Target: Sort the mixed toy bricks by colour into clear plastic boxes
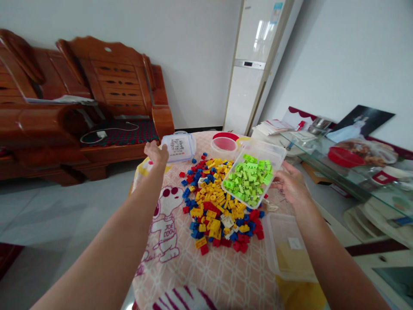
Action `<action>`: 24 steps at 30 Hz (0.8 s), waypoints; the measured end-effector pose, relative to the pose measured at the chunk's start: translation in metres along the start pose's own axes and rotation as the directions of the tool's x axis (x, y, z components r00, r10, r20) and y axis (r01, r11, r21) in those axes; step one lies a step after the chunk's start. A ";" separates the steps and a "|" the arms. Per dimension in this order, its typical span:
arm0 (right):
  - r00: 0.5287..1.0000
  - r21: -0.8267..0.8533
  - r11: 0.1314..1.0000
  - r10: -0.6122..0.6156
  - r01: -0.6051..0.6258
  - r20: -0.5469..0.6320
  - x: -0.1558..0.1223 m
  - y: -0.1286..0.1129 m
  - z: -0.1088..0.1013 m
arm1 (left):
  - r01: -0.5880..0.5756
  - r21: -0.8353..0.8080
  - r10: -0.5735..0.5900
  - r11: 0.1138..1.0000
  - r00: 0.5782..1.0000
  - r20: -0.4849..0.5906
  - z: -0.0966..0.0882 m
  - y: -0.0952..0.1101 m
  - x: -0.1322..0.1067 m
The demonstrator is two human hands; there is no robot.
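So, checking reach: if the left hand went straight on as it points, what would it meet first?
Probably the small clear plastic box with a printed white label, lying right beyond the fingertips of the left hand on the patterned tablecloth. Whether they already touch is unclear.

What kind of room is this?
Most likely a home living room: a carved wooden sofa by the wall, a standing air conditioner in the corner, and toy bricks on a cartoon tablecloth.

Left hand (157,153): stretched far forward, fingers spread, touching the lidded box (178,147).
Right hand (290,186): grips the tilted tub (278,154) of green bricks (250,178).
Brick pile (214,206): red, blue and yellow, between the hands.
Clear tray (290,249): beside the right forearm.
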State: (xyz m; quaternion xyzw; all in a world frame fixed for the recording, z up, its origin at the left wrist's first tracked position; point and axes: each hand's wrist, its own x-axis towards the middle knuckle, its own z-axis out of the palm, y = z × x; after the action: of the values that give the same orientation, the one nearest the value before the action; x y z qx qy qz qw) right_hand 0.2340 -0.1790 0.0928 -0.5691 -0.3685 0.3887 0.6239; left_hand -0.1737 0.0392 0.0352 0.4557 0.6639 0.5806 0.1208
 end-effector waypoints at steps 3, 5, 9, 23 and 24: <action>0.996 -0.069 0.995 -0.079 0.076 -0.049 0.000 0.003 0.006 | -0.121 -0.106 0.133 0.987 0.984 0.121 0.007 0.022 -0.042; 0.990 -0.105 0.987 -0.130 0.124 -0.057 0.000 0.004 0.012 | -0.114 -0.255 0.185 0.960 0.944 0.274 0.015 0.038 -0.084; 0.971 -0.138 0.964 -0.234 0.227 -0.041 -0.001 0.001 0.023 | 0.025 -0.431 0.227 0.902 0.822 0.523 0.030 0.060 -0.166; 0.853 -0.437 0.738 -0.493 0.514 0.171 -0.013 -0.014 0.040 | 0.147 -0.457 0.203 0.877 0.748 0.632 0.043 0.054 -0.207; 0.843 -0.447 0.721 -0.503 0.530 0.189 -0.014 -0.014 0.041 | 0.148 -0.455 0.201 0.878 0.748 0.632 0.041 0.054 -0.208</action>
State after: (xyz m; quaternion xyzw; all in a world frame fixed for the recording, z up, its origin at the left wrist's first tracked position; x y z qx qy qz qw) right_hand 0.1917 -0.1748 0.1094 -0.5699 -0.6140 0.1104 0.5348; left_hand -0.0047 -0.0931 -0.0056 0.5968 0.4061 0.5275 0.4480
